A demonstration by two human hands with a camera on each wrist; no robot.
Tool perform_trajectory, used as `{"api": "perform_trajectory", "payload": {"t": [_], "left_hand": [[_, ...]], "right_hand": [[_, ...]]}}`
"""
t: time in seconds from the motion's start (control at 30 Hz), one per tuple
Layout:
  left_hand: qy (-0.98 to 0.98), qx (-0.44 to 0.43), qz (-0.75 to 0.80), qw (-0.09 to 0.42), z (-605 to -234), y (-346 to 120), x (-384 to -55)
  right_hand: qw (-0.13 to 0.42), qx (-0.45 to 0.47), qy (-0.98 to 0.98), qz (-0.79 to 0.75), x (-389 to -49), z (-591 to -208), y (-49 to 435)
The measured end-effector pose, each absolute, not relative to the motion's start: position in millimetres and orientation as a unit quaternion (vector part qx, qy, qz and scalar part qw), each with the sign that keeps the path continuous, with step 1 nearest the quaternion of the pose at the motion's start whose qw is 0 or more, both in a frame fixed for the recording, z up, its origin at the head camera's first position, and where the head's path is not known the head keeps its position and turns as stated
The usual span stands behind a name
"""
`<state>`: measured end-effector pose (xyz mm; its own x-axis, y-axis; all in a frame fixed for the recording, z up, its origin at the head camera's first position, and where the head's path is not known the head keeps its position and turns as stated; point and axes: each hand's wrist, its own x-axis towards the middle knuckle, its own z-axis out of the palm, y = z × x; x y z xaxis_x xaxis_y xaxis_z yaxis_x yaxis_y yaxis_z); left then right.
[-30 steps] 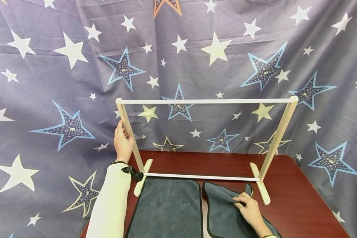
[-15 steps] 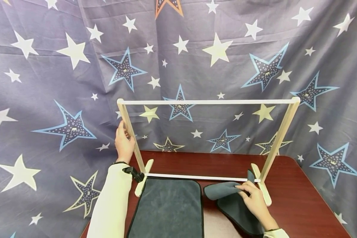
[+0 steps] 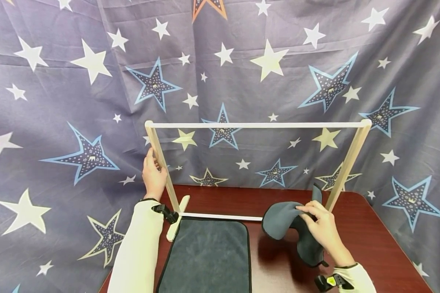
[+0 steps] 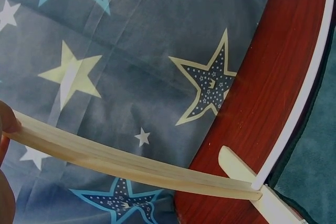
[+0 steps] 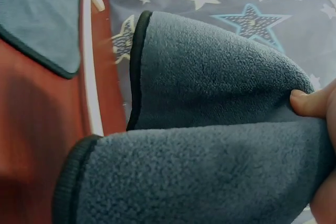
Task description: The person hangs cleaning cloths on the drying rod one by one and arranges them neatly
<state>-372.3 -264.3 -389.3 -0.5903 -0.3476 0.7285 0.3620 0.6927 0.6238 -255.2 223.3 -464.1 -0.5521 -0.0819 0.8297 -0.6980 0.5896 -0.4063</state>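
A wooden rack with white crossbars stands on the table. My left hand grips its left post about a third of the way down; the left wrist view shows only a bit of the fingers at that post. On the right, my right hand pinches a grey towel with dark edging, raised off the table and drooping in folds in front of the rack's right foot. The right wrist view shows the towel folded over at the pinch. A second grey towel lies flat at the left.
The reddish-brown table ends in a rounded corner at the back right. Behind it hangs a grey curtain printed with stars. The rack's lower crossbar runs just behind the flat towel.
My right hand has lifted the right towel off the table, moving up and slightly right. The towel now hangs folded. My left hand keeps its place on the post.
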Motion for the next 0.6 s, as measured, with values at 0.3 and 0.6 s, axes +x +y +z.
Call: {"api": "perform_trajectory", "payload": {"t": [0.3, 0.6], "left_hand": [[-0.805, -0.012, -0.386, 0.450, -389.4, -265.6, -372.8], [-0.805, -0.016, -0.381, 0.454, -389.4, -265.6, -370.6]], "right_hand": [[0.444, 0.274, -0.776, 0.355, -261.6, -424.9, 225.9], [0.477, 0.297, -0.753, 0.343, -266.4, -386.8, 230.3]]}}
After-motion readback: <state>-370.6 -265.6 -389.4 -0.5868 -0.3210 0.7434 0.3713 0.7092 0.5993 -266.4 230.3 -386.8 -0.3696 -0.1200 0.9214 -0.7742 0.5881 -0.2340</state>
